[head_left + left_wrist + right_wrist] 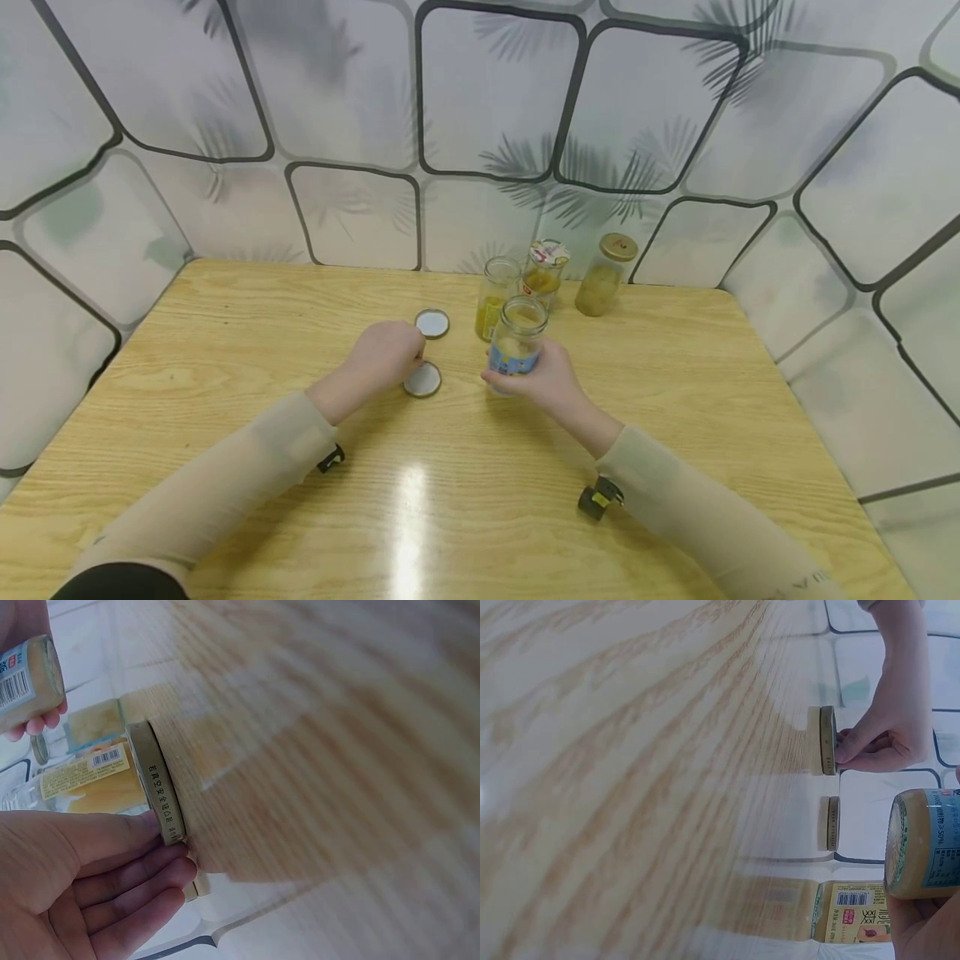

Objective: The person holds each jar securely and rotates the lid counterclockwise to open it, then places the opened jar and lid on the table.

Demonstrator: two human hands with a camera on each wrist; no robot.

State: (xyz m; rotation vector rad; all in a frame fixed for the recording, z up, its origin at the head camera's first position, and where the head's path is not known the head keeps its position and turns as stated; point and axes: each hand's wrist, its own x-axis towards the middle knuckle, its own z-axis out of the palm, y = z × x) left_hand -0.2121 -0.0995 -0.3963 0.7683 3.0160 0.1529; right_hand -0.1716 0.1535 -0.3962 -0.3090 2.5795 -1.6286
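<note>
With thumb and fingertips, my left hand [385, 354] pinches the rim of a round jar lid [422, 380], which lies pale inside up on the table. In the left wrist view the rim of that lid [157, 784] bears printed characters. My right hand [553, 382] grips a lidless glass jar [514, 360] with a blue label and pale contents. The right wrist view shows this jar [930, 844] tilted and held off the table. Just beyond the left hand lies a second lid [432, 323], also pale inside up.
Behind the held jar stands an open jar [487, 317] with yellow contents. Beside it is a jar with a patterned lid [550, 253], and further right a gold-lidded jar [597, 287]. A patterned wall covering [360, 221] rises at the back of the wooden table [262, 333].
</note>
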